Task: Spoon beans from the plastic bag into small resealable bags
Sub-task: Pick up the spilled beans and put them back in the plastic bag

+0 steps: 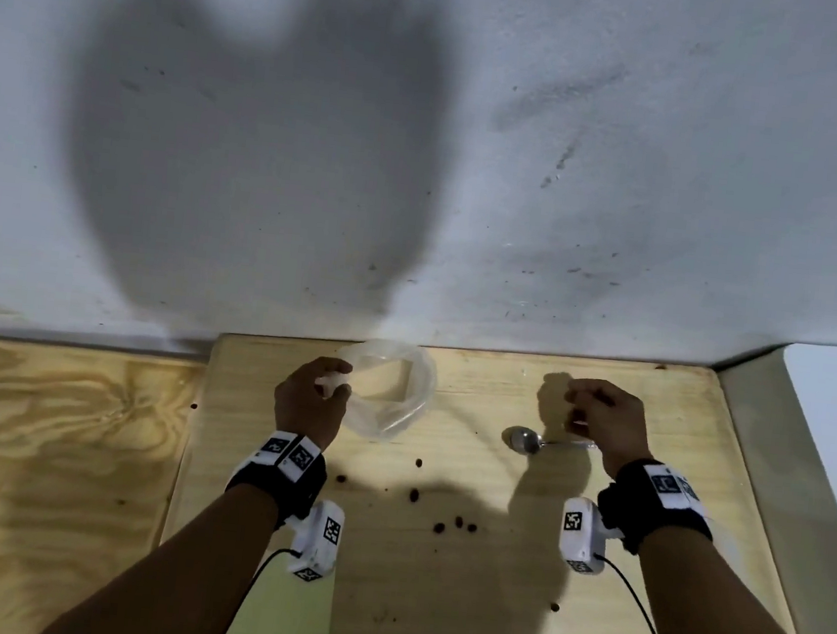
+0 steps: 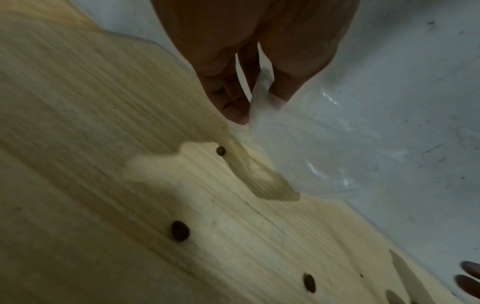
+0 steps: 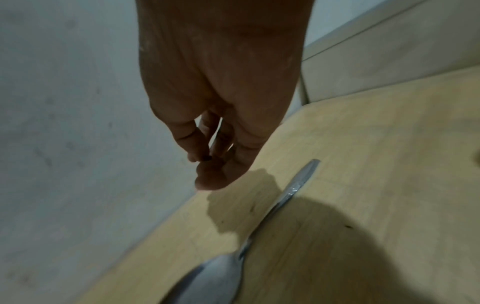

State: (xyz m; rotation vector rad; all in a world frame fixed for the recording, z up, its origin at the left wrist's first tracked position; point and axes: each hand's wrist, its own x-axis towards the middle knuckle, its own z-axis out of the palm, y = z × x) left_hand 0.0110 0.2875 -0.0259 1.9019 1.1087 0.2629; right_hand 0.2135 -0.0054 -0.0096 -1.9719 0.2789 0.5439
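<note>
Left hand [image 1: 312, 398] pinches the clear plastic bag [image 1: 393, 391]; right hand [image 1: 599, 418] pinches a bean [image 3: 207, 158] above the spoon [image 1: 527, 439] on the tabletop [image 1: 453, 604].

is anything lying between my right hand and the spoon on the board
Nothing visible. The spoon lies bare on the wooden board just below the right hand, which seems to pinch a small dark bit. The loose beans lie nearer you, clear of it.

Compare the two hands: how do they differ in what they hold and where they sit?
The left hand pinches the rim of the clear plastic bag; the right hand pinches something small and dark, perhaps a bean, at its fingertips. The left hand is beside the bag; the right hand is raised over the spoon, which lies untouched on the board. Both have curled fingers and wear wrist cameras.
</note>
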